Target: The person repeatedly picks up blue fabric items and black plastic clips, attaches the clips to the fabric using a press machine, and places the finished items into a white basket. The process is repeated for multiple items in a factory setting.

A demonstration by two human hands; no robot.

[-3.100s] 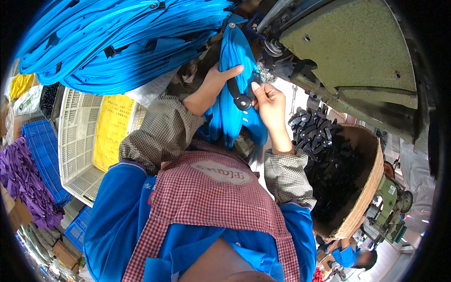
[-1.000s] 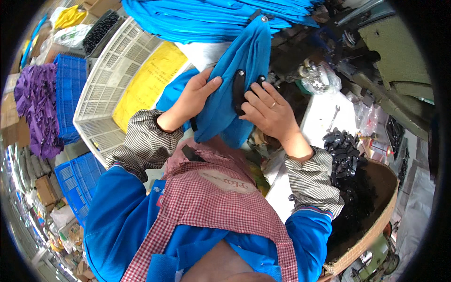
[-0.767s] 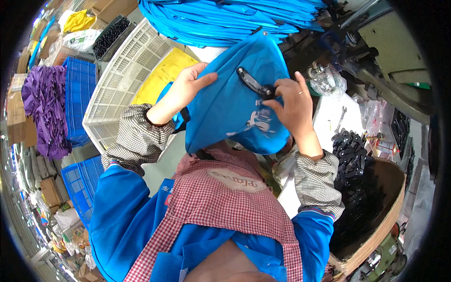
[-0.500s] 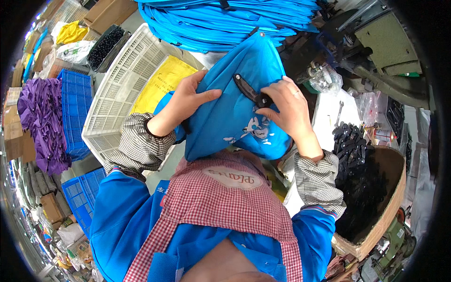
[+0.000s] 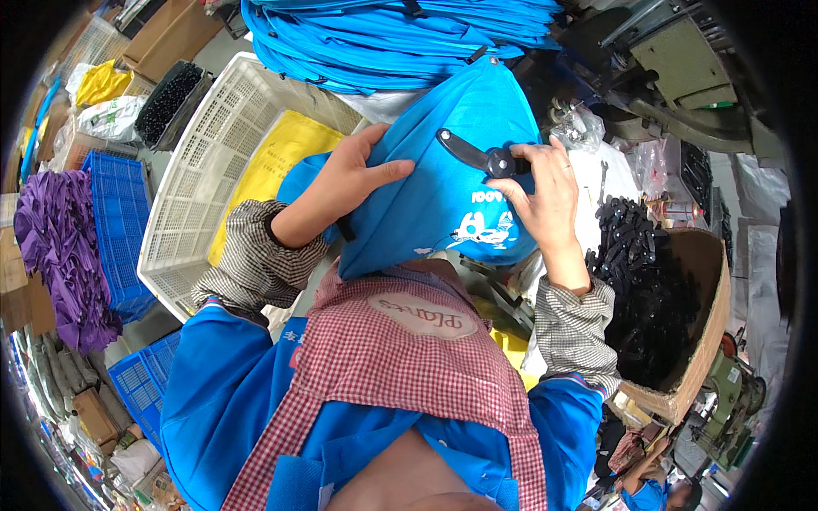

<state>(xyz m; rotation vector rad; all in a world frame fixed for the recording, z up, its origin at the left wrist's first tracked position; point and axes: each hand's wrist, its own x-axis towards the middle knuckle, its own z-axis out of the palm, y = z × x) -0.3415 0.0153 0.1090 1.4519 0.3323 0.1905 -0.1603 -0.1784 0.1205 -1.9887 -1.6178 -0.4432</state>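
Observation:
A piece of blue fabric (image 5: 400, 209) with a white printed figure hangs in front of my chest, its pointed top bearing a small metal snap. My left hand (image 5: 354, 177) grips the fabric's left side, thumb laid over the front and the other fingers hidden behind. Against the fabric's right part lies a black plastic handle (image 5: 467, 153), a curved arm with a rivet at one end and a rounded block at the other. My right hand (image 5: 547, 189) pinches that block between thumb and fingers; the fabric's edge passes beside it.
Beyond the fabric lies a stack of folded blue fabric (image 5: 383, 43). A white plastic crate (image 5: 192, 162) with yellow cloth stands left, near blue crates (image 5: 119, 230) and purple fabric (image 5: 64, 255). At right are a carton (image 5: 703, 315) of black parts, a wrench (image 5: 603, 180) and green machinery (image 5: 682, 64).
The handle and my right hand have shifted slightly right, and the handle's arm lies flatter. More of the white print shows. Another person has come into view at the lower right.

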